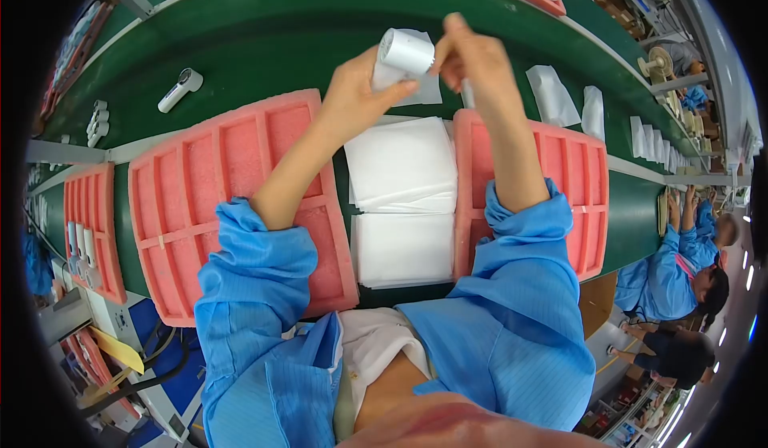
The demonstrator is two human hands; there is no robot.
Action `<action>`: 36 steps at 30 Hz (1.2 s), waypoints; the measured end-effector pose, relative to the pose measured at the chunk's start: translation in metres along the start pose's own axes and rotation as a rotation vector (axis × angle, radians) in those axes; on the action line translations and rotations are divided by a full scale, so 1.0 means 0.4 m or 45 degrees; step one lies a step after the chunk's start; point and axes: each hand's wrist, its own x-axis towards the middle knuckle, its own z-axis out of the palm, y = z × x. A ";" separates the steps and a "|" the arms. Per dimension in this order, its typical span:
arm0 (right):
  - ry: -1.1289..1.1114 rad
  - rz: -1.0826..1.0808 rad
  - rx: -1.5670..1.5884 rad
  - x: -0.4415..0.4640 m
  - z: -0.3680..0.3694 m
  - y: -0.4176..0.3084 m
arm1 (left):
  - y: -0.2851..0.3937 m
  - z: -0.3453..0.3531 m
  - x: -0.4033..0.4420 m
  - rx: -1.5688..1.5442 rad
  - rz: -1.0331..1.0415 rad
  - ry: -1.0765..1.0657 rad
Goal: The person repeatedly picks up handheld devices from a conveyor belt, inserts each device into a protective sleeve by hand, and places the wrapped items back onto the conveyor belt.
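Note:
My left hand (360, 88) is closed around a white hair-dryer-like device (408, 52) with a thick, round, cylindrical head. A thin white sheet or sleeve (428, 90) hangs behind and below the device. My right hand (480, 60) is beside the right end of the head, its thumb raised. Motion smears its fingers, so whether they grip anything is unclear. Under that hand a small white piece (467, 94) shows in part. Nearer to me lie two stacks of thin white sheets or sleeves, a far stack (400, 160) and a near stack (404, 248).
Pink compartment trays flank the stacks, a left tray (188, 176) and a right tray (588, 200). A similar white device (182, 90) lies on the green table (256, 56). Wrapped white pieces (552, 96) lie to the right. Co-workers (672, 276) sit at far right.

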 end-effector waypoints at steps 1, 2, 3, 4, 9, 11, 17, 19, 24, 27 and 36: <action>0.122 -0.174 0.039 -0.009 -0.004 -0.002 | -0.005 0.012 -0.006 -0.122 -0.014 -0.035; 0.245 -0.348 0.078 -0.022 -0.004 -0.004 | -0.006 0.023 -0.012 -0.245 -0.028 -0.070; 0.173 -0.430 0.134 -0.026 0.003 0.001 | -0.001 0.032 -0.021 -0.230 -0.042 -0.050; 0.103 -0.510 0.191 -0.027 0.020 0.008 | 0.010 0.032 -0.024 -0.214 -0.075 -0.038; -0.227 -0.620 0.416 -0.069 0.120 0.001 | 0.010 0.039 -0.041 -0.365 -0.032 0.177; -0.198 -0.702 0.263 -0.076 0.136 0.002 | 0.000 0.044 -0.048 -0.370 0.034 0.260; -0.170 -0.732 0.294 -0.078 0.157 0.018 | -0.002 0.023 -0.055 -0.028 0.223 0.249; -0.184 -0.684 0.355 -0.071 0.163 0.033 | -0.018 0.024 -0.049 0.013 0.265 0.278; -0.152 -0.566 0.615 -0.069 0.171 0.032 | -0.031 0.015 -0.037 0.285 0.401 0.316; -0.133 -0.596 0.612 -0.064 0.175 0.040 | -0.024 0.006 -0.033 0.492 0.494 0.333; 0.245 -0.286 0.594 0.001 0.060 0.084 | -0.005 0.018 -0.041 0.013 0.225 0.208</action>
